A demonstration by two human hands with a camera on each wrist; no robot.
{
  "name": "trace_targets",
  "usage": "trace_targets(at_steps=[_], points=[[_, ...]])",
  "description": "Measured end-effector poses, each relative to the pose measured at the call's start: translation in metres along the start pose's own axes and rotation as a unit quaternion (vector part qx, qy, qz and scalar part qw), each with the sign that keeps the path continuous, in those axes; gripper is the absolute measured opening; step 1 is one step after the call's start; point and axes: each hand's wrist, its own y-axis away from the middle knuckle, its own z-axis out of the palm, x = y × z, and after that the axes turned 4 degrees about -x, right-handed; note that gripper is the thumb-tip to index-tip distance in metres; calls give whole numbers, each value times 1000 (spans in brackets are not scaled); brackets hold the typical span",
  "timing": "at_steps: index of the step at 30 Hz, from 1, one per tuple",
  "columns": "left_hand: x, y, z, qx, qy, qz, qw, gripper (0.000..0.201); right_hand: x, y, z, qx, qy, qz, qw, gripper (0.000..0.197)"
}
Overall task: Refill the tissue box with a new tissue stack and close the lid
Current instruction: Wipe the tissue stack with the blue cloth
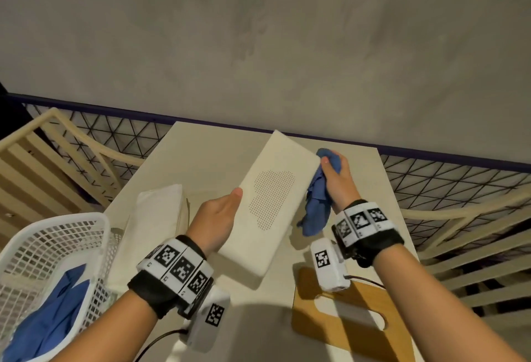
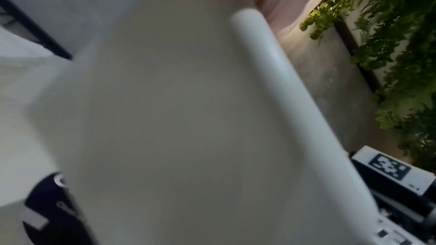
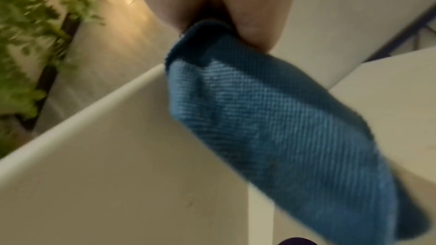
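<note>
Left hand (image 1: 221,212) is steadying the tissue box (image 1: 270,198), fingers wrapped on its nine-o'clock long edge, while your right hand (image 1: 336,178) is clenching a blue cloth (image 1: 316,203) against its three-o'clock side. One table (image 1: 201,155) is carrying the box tilted at centre; one white basket (image 1: 57,235) is sitting at eight o'clock with a second blue cloth; one tissue stack (image 1: 155,218) is lying at nine, one wooden lid (image 1: 344,321) at five. Likely light, rigid, smooth: grip the box's long edges. Treat the soft stack gently, by both ends.
</note>
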Motion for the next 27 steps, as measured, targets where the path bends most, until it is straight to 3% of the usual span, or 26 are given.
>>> trace_targets(at_steps=[3,7,10,13,16,18,20,22,23,24,27], points=[[4,-3,-4,-44,32,-3,998,31,-1,-2,-17,-8,-109,74,991,36],[14,-7,-1,-184,69,-30,980,17,1,9,-23,-10,-198,109,974,33],[18,-10,3,-268,39,-14,963,51,1,17,-23,-17,-217,116,969,20],[20,-12,8,-305,-5,-24,952,67,3,21,-24,-17,-223,126,967,19],[22,-15,12,-308,0,-25,951,77,4,24,-24,-28,-235,116,965,17],[27,-22,14,-291,71,-51,953,79,5,28,-21,-36,-234,119,964,24],[36,-29,16,-253,155,-77,952,59,7,32,-17,-49,-226,131,964,34],[45,-33,16,-214,262,-104,935,22,7,37,-14,-54,-218,139,964,31],[47,-34,16,-201,319,-128,917,23,7,39,-13,-55,-213,135,966,27],[47,-36,15,-189,357,-154,902,37,7,42,-12,-58,-212,124,968,23],[41,-42,17,-159,339,-200,906,64,2,49,-10,-82,-190,84,975,19]])
